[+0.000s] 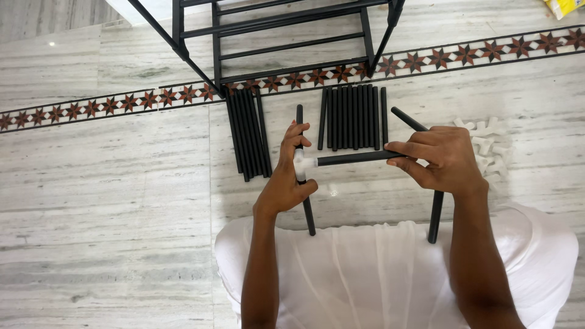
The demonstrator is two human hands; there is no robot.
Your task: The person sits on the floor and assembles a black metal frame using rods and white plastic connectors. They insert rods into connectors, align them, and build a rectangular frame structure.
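Left hand (286, 176): I see my fingers closed around the white connector (301, 163) on an upright black rod (304, 176).
Right hand (442, 158): pinching a level rod (353, 158), centre scene.
Doing it well: I'd keep that rod straight, pushing squarely into the connector.

I count two bundles of loose black rods on the floor — about six in the left bundle (248, 134), about nine in the right one (353, 117). Three more rods are in hand or propped near me. One white connector (301, 163) is on the rods — a heap of white connectors (490, 146) at right is too jumbled to count. One black rack (286, 36) stands far.
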